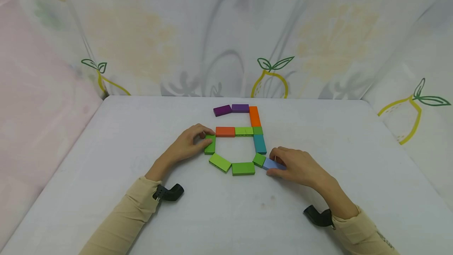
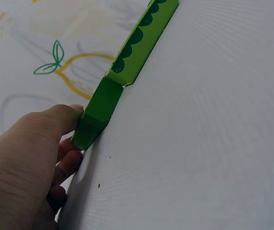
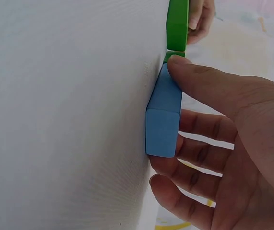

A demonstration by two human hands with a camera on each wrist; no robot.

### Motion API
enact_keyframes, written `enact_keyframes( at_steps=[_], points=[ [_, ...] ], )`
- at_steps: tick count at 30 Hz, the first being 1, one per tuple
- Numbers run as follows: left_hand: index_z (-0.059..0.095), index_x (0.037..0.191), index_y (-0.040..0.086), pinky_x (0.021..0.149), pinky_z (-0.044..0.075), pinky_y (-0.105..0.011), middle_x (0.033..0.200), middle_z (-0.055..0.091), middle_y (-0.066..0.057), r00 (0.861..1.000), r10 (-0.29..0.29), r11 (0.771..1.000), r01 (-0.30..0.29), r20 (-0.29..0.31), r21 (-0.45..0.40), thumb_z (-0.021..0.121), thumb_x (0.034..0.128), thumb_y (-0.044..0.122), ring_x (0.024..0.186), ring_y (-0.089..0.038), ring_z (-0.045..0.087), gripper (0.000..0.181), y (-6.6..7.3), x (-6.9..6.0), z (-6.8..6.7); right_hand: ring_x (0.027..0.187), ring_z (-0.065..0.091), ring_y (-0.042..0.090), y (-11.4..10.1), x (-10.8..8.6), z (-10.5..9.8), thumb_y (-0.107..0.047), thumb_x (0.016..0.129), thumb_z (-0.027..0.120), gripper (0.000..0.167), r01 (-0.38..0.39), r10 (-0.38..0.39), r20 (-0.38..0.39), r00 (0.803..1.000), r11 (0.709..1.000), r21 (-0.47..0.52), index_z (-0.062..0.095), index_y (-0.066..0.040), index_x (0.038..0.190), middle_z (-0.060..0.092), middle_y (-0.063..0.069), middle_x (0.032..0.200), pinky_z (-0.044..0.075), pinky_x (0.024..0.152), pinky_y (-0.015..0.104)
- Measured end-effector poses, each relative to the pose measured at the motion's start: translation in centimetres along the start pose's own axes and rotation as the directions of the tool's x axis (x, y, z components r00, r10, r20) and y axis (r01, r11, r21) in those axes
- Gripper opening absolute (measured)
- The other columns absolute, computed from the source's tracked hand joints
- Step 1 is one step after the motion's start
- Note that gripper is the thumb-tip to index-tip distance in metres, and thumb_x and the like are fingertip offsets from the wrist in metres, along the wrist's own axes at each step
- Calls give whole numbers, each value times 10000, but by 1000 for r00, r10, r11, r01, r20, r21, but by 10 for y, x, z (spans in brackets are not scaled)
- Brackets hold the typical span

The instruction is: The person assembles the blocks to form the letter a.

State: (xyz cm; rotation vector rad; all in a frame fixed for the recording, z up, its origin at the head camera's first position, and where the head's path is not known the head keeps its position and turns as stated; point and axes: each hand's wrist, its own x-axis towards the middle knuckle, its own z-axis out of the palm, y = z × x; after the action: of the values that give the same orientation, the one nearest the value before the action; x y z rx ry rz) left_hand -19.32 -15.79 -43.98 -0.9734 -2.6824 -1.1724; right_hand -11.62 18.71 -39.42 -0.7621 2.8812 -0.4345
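My left hand pinches a green block at the left side of a ring of coloured blocks on the table. In the left wrist view its thumb lies against that block, with the other fingers partly hidden behind. At the lower right, my right hand grips a light blue block between thumb and fingers. The right wrist view shows this block lying on the table, its far end against a small green block. Two longer green blocks, one tilted and one level, form the ring's bottom.
A red-orange block, a light green block and a small green block make the ring's top, above a teal block. Farther back are an orange block and two purple blocks. A lemon-print curtain stands behind.
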Motion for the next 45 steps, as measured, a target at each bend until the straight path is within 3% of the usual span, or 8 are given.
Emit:
enact_keyframes(
  at_steps=[20,27,37,45],
  points=[
    [633,1138,141,865,463,-353,1075,637,-4,1000,9,1000,-9,-9,-1,645,899,173,942,-148,554,242,1,-2,-1,655,436,30,0,2,1,-415,780,743,307,8,-8,1,1000,1000,12,596,-204,948,486,-117,727,365,569,194],
    [625,1148,144,874,456,-352,1084,630,3,1000,-12,1000,12,2,-12,634,907,185,957,-140,551,244,1,-3,0,658,437,37,0,1,0,-419,789,734,310,-6,5,24,1000,1000,25,597,-198,958,493,-106,733,367,574,197],
    [628,1151,133,854,455,-351,1071,634,-8,1000,19,1000,-19,-21,-10,641,901,172,937,-151,553,253,2,-2,2,657,440,34,0,0,-1,-435,792,724,316,-3,3,17,1000,1000,27,600,-197,959,495,-112,733,369,583,199],
    [620,1172,140,857,458,-349,1107,628,1,1000,-16,999,16,-14,-32,626,914,199,941,-136,554,264,2,-3,2,642,447,17,1,0,1,-421,894,612,219,1,0,-14,1000,998,60,607,-210,953,507,-129,722,383,580,194]
  ],
)
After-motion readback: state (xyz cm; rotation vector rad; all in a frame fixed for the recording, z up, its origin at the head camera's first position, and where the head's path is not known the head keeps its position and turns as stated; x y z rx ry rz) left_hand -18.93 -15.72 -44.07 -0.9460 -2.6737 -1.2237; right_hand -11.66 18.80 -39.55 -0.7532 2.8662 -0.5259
